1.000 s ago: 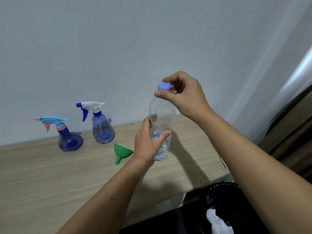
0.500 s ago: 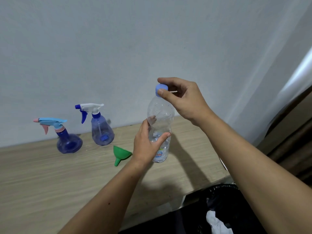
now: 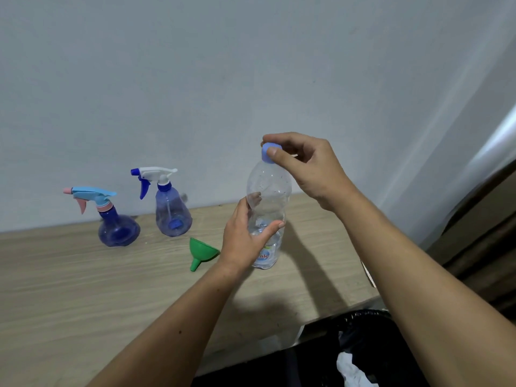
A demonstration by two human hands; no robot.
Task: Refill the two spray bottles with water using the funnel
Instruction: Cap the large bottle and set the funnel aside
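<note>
holding steady: the step in hand is, by my judgement, the uncapping of the water bottle, so nothing is being poured yet.
table point(image 3: 69, 297): it is bearing everything, running pale and wood-grained along the wall point(image 3: 251, 65), with a dark bin point(image 3: 371, 356) sitting below its near edge.
water bottle point(image 3: 268, 196): it is standing upright near the table's right part, clear, with water lying only in its lower part.
left hand point(image 3: 245, 241): it is wrapping the bottle's middle, thumb in front and fingers behind, gripping it against turning.
right hand point(image 3: 310, 169): it is pinching the cap from above between thumb and fingers.
round spray bottle point(image 3: 118, 227): it is standing far left by the wall, light blue trigger head on, well apart from the hands.
tall spray bottle point(image 3: 173, 210): it is standing just beside the first, white trigger head on; both look close to dry.
funnel point(image 3: 202, 251): it is lying on its side between the tall sprayer and the left wrist, spout pointing toward the viewer.
cap point(image 3: 268, 152): it is sitting on the neck, blue; whether it is loosened i cannot tell.
doing it well: the lower hand should be squeezing lightly, since a thin wall is likely buckling under force and pushing water out as the seal is breaking; the turning should be coming from the fingertips, with the base staying flat on the wood.
</note>
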